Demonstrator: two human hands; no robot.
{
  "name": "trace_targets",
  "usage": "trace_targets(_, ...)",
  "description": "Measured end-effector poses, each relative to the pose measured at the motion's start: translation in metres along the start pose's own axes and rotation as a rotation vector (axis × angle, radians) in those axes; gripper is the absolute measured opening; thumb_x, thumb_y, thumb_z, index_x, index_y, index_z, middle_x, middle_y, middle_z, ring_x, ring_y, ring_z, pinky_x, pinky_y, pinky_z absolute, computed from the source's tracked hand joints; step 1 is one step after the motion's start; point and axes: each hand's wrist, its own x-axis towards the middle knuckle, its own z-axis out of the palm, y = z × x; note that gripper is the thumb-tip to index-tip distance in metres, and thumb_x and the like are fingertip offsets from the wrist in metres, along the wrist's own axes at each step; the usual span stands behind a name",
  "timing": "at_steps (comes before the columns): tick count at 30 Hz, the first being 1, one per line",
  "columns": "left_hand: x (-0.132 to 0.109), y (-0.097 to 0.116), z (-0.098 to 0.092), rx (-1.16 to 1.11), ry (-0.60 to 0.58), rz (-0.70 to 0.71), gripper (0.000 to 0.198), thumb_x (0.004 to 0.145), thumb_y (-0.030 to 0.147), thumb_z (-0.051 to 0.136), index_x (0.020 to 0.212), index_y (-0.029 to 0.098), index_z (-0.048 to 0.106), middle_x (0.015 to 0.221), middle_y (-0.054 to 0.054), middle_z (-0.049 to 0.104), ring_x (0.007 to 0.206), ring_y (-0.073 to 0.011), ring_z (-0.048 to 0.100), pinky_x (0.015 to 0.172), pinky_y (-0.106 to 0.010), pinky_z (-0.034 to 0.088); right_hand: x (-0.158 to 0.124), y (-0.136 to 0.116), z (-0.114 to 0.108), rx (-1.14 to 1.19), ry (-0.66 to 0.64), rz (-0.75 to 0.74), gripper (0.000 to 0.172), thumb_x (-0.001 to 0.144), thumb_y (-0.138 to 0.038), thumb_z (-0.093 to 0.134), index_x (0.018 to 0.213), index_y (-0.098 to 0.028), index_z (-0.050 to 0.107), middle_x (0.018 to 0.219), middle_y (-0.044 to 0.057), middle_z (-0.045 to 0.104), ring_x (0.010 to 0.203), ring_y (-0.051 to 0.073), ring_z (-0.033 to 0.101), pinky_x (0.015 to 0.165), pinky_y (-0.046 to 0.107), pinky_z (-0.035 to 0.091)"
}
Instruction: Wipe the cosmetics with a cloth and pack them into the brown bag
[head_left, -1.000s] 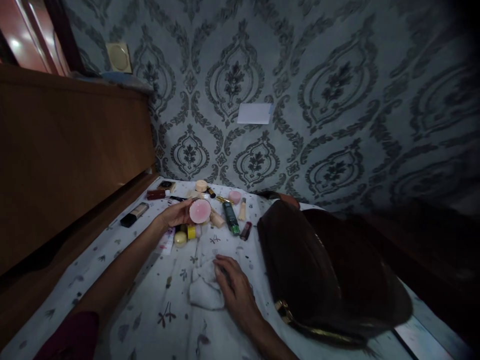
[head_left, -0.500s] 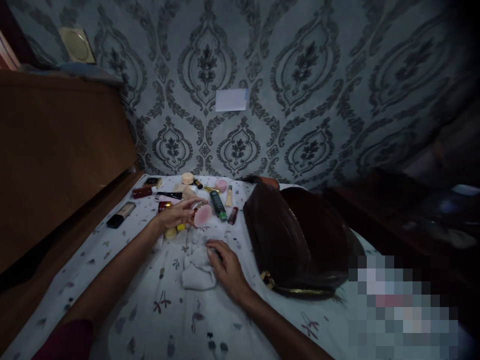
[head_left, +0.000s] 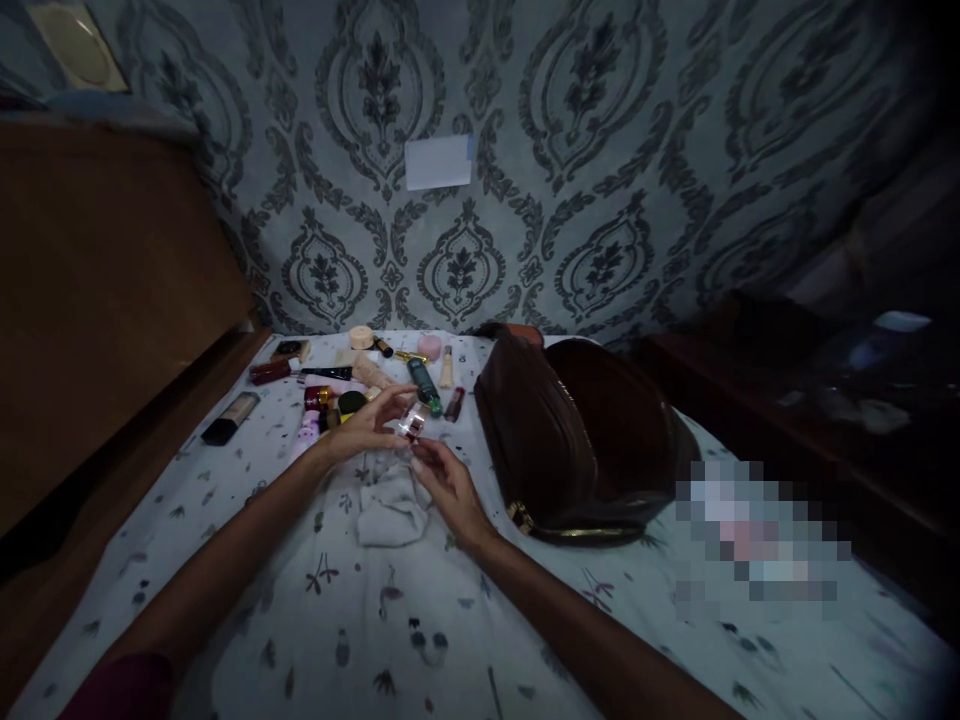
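Note:
My left hand (head_left: 367,425) is closed around a small clear cosmetic jar (head_left: 412,420), tilted so that its shiny side faces me. The fingers of my right hand (head_left: 450,487) are bent together, their tips at the jar's lower edge. Below both hands a crumpled white cloth (head_left: 391,510) lies on the patterned sheet (head_left: 352,620). Beyond my left hand are a dark red bottle with a gold neck (head_left: 318,397), a dark green tube (head_left: 423,380) and a small dark red tube (head_left: 454,403).
An open brown leather bag (head_left: 540,440) stands to the right. Several more cosmetics lie toward the wall, among them a foundation bottle (head_left: 231,418), a peach round jar (head_left: 360,338) and a pink round jar (head_left: 429,347). A wooden panel (head_left: 112,270) rises at the left.
My left hand has turned the jar so its pink face no longer shows. My right hand has come off the cloth and up to the jar. The view has shifted slightly.

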Motion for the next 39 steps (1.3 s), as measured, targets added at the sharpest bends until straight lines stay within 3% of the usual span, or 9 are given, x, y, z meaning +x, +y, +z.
trace_targets(7, -0.016, -0.013, 0.028, 0.387, 0.168, 0.115, 0.09, 0.071, 0.034, 0.08, 0.147, 0.031, 0.031, 0.141, -0.012, 0.041, 0.128, -0.0311, 0.044, 0.093, -0.04, 0.049, 0.002, -0.012, 0.001, 0.114, -0.012, -0.002, 0.04, 0.082, -0.052, 0.064, 0.107, -0.02, 0.06, 0.106, 0.006, 0.069, 0.1, 0.022, 0.063, 0.094, 0.035, 0.048)
trace_targets(12, -0.026, -0.008, 0.051, 0.703, 0.229, 0.258, 0.08, 0.079, 0.026, 0.07, 0.147, 0.025, 0.028, 0.144, -0.014, 0.039, 0.137, -0.0314, 0.036, 0.114, -0.049, 0.031, 0.003, -0.005, 0.0, 0.093, 0.064, 0.015, 0.04, 0.08, -0.053, 0.066, 0.102, -0.019, 0.062, 0.095, 0.004, 0.069, 0.091, 0.02, 0.063, 0.086, 0.032, 0.05)
trace_targets(16, -0.036, -0.004, 0.057, 0.686, 0.29, 0.166, 0.084, 0.08, 0.036, 0.072, 0.147, 0.023, 0.023, 0.145, -0.016, 0.036, 0.138, -0.0331, 0.034, 0.114, -0.051, 0.029, 0.004, 0.0, -0.001, 0.159, 0.083, 0.068, 0.041, 0.079, -0.059, 0.065, 0.09, -0.019, 0.062, 0.087, 0.003, 0.067, 0.084, 0.019, 0.063, 0.079, 0.032, 0.052)
trace_targets(20, -0.054, -0.003, 0.06, 0.803, 0.382, 0.043, 0.055, 0.091, 0.043, 0.057, 0.136, 0.019, 0.036, 0.133, -0.016, 0.045, 0.127, -0.0306, 0.045, 0.106, -0.048, 0.038, 0.006, 0.0, 0.0, 0.298, 0.068, 0.071, 0.044, 0.075, -0.063, 0.068, 0.091, -0.022, 0.062, 0.096, 0.004, 0.07, 0.092, 0.023, 0.065, 0.082, 0.035, 0.055)
trace_targets(23, -0.068, -0.004, 0.062, 0.922, 0.323, 0.011, 0.033, 0.094, 0.045, 0.05, 0.116, 0.02, 0.052, 0.118, -0.012, 0.055, 0.114, -0.0287, 0.052, 0.097, -0.045, 0.044, 0.006, 0.002, 0.0, 0.364, 0.071, 0.077, 0.044, 0.072, -0.061, 0.072, 0.09, -0.022, 0.062, 0.098, 0.004, 0.07, 0.092, 0.023, 0.067, 0.079, 0.036, 0.057)
trace_targets(27, -0.078, -0.009, 0.063, 1.039, 0.187, 0.054, 0.037, 0.088, 0.051, 0.06, 0.11, 0.021, 0.058, 0.116, -0.011, 0.058, 0.111, -0.0299, 0.052, 0.093, -0.044, 0.043, 0.006, 0.002, -0.001, 0.455, 0.036, 0.123, 0.04, 0.071, -0.054, 0.076, 0.091, -0.023, 0.061, 0.095, 0.003, 0.071, 0.086, 0.022, 0.07, 0.074, 0.034, 0.057)
trace_targets(30, -0.077, -0.011, 0.064, 1.066, 0.145, 0.113, 0.024, 0.092, 0.041, 0.057, 0.103, 0.02, 0.059, 0.108, -0.01, 0.061, 0.105, -0.0275, 0.053, 0.088, -0.041, 0.043, 0.008, 0.0, -0.004, 0.514, 0.033, 0.127, 0.037, 0.072, -0.047, 0.078, 0.092, -0.022, 0.06, 0.096, 0.003, 0.072, 0.089, 0.023, 0.071, 0.078, 0.037, 0.056)
trace_targets(35, -0.075, -0.01, 0.065, 1.087, 0.172, 0.106, 0.015, 0.094, 0.026, 0.046, 0.084, 0.021, 0.055, 0.086, -0.006, 0.061, 0.088, -0.0232, 0.054, 0.079, -0.037, 0.041, 0.01, 0.0, -0.008, 0.601, 0.055, 0.142, 0.032, 0.066, -0.034, 0.082, 0.083, -0.022, 0.058, 0.098, 0.002, 0.072, 0.093, 0.024, 0.07, 0.085, 0.042, 0.055)
trace_targets(39, -0.079, -0.006, 0.066, 0.944, 0.252, 0.078, 0.008, 0.087, 0.022, 0.048, 0.088, 0.021, 0.055, 0.086, -0.005, 0.06, 0.081, -0.0204, 0.055, 0.074, -0.033, 0.043, 0.011, 0.001, -0.009, 0.634, 0.029, 0.175, 0.033, 0.069, -0.043, 0.08, 0.087, -0.023, 0.06, 0.099, 0.002, 0.072, 0.094, 0.023, 0.068, 0.086, 0.042, 0.056)
